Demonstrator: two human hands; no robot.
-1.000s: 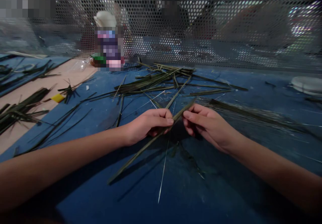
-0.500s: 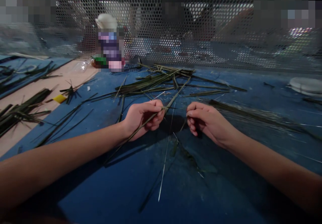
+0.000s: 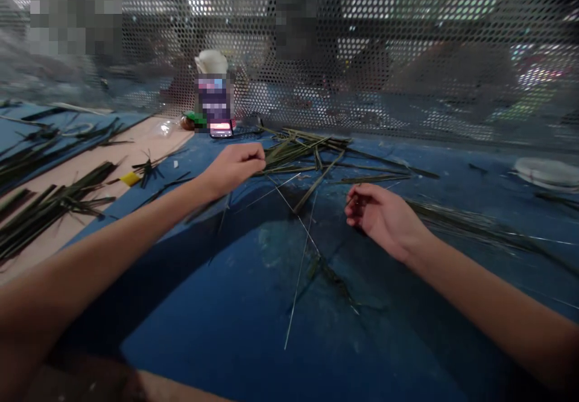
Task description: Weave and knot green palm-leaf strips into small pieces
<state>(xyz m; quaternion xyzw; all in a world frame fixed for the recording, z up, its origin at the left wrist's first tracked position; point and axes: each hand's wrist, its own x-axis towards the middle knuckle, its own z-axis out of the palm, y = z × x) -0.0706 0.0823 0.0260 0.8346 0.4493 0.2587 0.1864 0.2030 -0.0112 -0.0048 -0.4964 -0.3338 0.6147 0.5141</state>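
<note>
My left hand point(image 3: 239, 164) is closed, palm down, at the near left edge of a pile of dark green leaf strips point(image 3: 294, 149). Its fingertips are hidden, so I cannot see whether a strip is in them. My right hand point(image 3: 380, 215) is held over the blue table with its fingers curled in and the thumb close to the forefinger. Anything between them is too small to make out. A loose leaf strip point(image 3: 319, 182) slants down from the pile between my hands. Below it, a thin wire point(image 3: 298, 224) reaches a small green leafy piece point(image 3: 337, 281).
A perforated metal screen point(image 3: 407, 88) stands behind the blue table point(image 3: 217, 323). A phone point(image 3: 221, 129) leans at the back near a white object point(image 3: 212, 61). More strips point(image 3: 58, 209) lie at the left. Thin wires and strips point(image 3: 470, 224) and a white round lid-like object point(image 3: 547, 172) are at the right.
My left hand has moved up and left toward the pile, away from the right hand, and turned palm down. The strip along its forearm is no longer seen in it. The view has shifted slightly.
</note>
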